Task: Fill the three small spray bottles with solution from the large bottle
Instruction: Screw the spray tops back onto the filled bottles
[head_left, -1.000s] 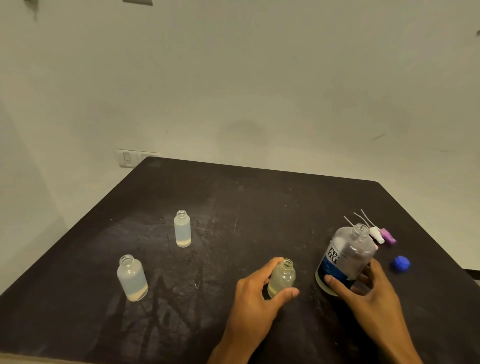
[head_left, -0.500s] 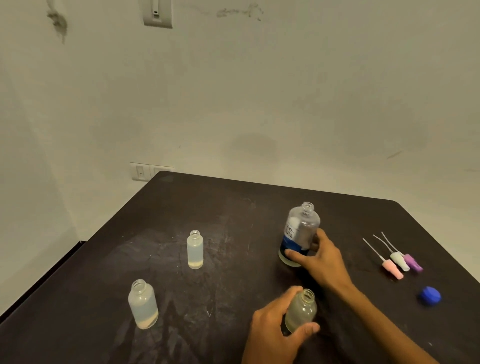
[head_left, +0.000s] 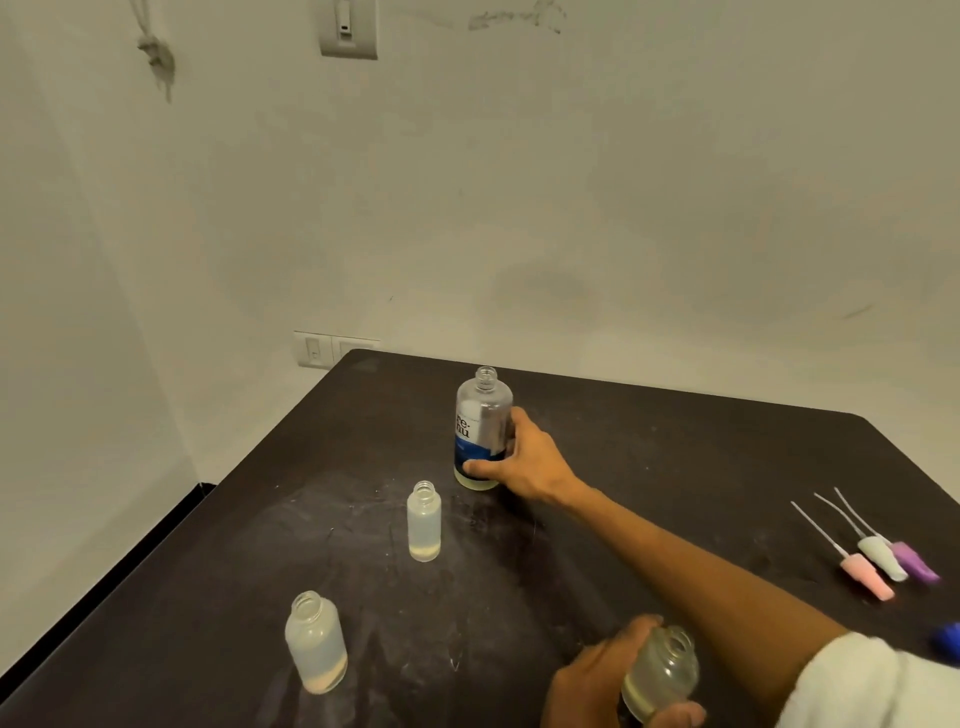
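Observation:
The large clear bottle (head_left: 482, 431) with a blue label stands uncapped far out on the dark table (head_left: 675, 457); my right hand (head_left: 524, 462) grips its lower half with the arm stretched forward. My left hand (head_left: 602, 680) holds a small frosted bottle (head_left: 662, 673) at the near edge, a little yellowish liquid at its bottom. Two more small open bottles stand on the table: one (head_left: 424, 521) in the middle, one (head_left: 315, 643) nearer on the left, each with a thin layer of liquid.
Three spray tops with thin tubes, pink (head_left: 866, 574), white (head_left: 882, 557) and purple (head_left: 912, 561), lie at the right. A blue cap (head_left: 946, 642) lies near the right edge. A white wall with switches stands behind the table.
My right hand has carried the large bottle from the near right side further away toward the table's back centre. My left hand keeps hold of the small bottle.

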